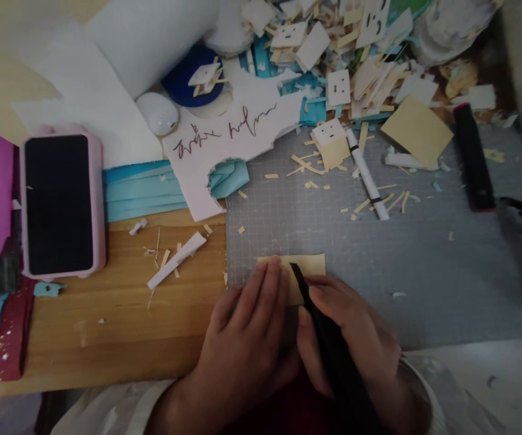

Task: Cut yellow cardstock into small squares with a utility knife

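Note:
On the grey cutting mat lies a pale yellow strip of paper, near the mat's front left. My left hand rests on it, fingers stretched out and pressing the paper's left part flat. In my right hand is a black utility knife, gripped like a pen. Its dark, slanted blade lies over the middle of the strip, close to my left fingertips. Whether the blade has gone through the paper cannot be seen. Part of the strip is hidden beneath my left fingers.
A phone in a pink case lies at left. Behind the mat are many small paper figures with drawn faces and scraps. A white pen, a yellow paper square and a black marker-like stick lie farther back. A torn white sheet bears writing.

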`<move>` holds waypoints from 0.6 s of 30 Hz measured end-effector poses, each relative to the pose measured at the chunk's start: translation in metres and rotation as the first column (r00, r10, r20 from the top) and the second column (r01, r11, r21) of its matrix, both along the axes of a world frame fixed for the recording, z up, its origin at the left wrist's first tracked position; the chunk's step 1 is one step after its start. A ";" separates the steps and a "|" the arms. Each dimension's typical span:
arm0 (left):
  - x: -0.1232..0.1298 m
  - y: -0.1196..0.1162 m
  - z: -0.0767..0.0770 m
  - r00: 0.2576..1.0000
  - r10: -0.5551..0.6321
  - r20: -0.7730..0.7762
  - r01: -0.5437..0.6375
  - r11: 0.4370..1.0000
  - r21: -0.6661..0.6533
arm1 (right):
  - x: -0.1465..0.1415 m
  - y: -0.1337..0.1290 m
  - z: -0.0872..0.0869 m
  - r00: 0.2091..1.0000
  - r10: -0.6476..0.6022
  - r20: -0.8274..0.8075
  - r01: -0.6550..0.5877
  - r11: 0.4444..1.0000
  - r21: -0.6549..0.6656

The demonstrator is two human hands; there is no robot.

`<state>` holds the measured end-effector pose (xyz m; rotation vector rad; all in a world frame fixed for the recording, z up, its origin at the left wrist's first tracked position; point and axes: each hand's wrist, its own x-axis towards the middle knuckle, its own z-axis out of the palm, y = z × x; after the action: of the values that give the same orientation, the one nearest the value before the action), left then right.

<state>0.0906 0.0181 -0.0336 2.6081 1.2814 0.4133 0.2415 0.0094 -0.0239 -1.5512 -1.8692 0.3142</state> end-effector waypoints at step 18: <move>-0.002 -0.001 0.001 1.000 -0.026 -0.008 0.025 1.000 -0.018 | -0.001 -0.014 0.001 1.000 0.014 0.020 -0.015 0.998 0.054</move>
<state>0.0887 0.0170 -0.0328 2.6113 1.2470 0.3861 0.2408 -0.0043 -0.0231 -1.5097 -1.8897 0.2533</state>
